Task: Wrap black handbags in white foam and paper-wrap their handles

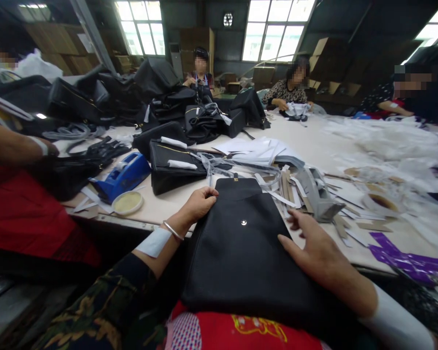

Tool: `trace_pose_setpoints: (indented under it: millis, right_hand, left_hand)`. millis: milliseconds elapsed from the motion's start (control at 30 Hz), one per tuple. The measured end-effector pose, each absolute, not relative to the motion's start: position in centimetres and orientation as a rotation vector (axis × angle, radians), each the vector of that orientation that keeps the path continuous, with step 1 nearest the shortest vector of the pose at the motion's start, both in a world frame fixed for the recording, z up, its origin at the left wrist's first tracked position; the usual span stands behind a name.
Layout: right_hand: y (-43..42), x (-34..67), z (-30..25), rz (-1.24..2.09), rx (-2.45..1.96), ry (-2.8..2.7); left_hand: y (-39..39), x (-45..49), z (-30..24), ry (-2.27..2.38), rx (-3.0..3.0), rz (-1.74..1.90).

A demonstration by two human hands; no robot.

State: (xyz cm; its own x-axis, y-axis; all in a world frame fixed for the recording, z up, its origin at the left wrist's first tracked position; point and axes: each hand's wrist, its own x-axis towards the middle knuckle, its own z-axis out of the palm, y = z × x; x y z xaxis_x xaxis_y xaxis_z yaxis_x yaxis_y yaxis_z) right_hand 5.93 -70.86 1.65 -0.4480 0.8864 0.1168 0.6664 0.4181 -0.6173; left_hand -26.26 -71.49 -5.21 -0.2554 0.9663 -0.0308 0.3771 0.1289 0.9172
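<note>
A black bag (237,257) lies flat in front of me, its lower end against my red apron and its upper end on the table edge. A round metal snap sits on its front, and a flap with a small metal clasp points away from me. At the bag's upper left edge, my left hand (200,204) pinches the material between thumb and fingers. My right hand (312,245) is beside the right edge, fingers apart and holding nothing; the thumb is close to or touching the bag.
Ahead stands another black bag (173,165) with wrapped handles. A blue tape dispenser (122,175) and a tape roll (127,202) lie left, near a co-worker's arm (14,143). A grey dispenser (319,194), paper strips and purple plastic (409,257) lie right. Several people sit around the table.
</note>
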Motion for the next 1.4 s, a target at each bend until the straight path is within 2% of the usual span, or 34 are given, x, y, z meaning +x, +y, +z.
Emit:
trace_pose_setpoints:
  millis: [33,100,200,333,433,533,600,800,967,1100,1233,1400]
  right_hand:
    - [-70.6,5.4,2.4,0.449,-1.175,-2.372]
    - [-70.2,3.9,3.3,0.226,-0.874,-2.624]
    - [-69.9,1.5,2.6,0.292,-0.67,-2.992]
    - [-69.3,-0.4,-0.1,0.417,-0.709,-3.163]
    - [-69.0,-0.9,-0.9,0.42,-0.684,-3.162]
    - [-68.8,-1.2,-0.8,0.436,-0.618,-3.174]
    - [-68.5,-1.0,-0.9,0.451,-0.615,-3.176]
    - [-66.8,2.3,-2.4,0.628,-0.75,-3.075]
    - [-66.6,3.7,-0.4,0.651,-0.874,-2.971]
    - [-67.2,2.4,1.2,0.637,-0.807,-2.917]
    - [-66.8,2.0,-1.2,0.799,-0.84,-2.921]
    - [-65.0,3.4,-3.3,0.748,-0.731,-2.658]
  left_hand:
    - [-71.5,-26.2,-5.1,1.758,1.332,1.093]
    - [-71.6,-26.4,-4.7,1.812,1.388,1.055]
    - [-71.8,-26.5,-3.9,1.915,1.477,0.992]
    - [-73.3,-24.5,-1.0,2.112,1.714,0.873]
    - [-75.0,-21.0,1.8,2.143,2.189,0.617]
    - [-76.2,-18.5,2.3,1.621,2.44,0.387]
    - [-76.6,-18.4,0.9,1.434,2.418,0.275]
    - [-76.5,-21.1,-3.1,1.536,2.348,0.109]
    - [-76.4,-20.5,-2.3,1.609,2.297,0.116]
    - [-76.0,-20.1,-1.9,1.61,2.257,0.074]
    - [-75.7,-20.0,-1.5,1.606,2.245,0.03]
    - [-75.5,-19.7,-1.2,1.63,2.191,-0.029]
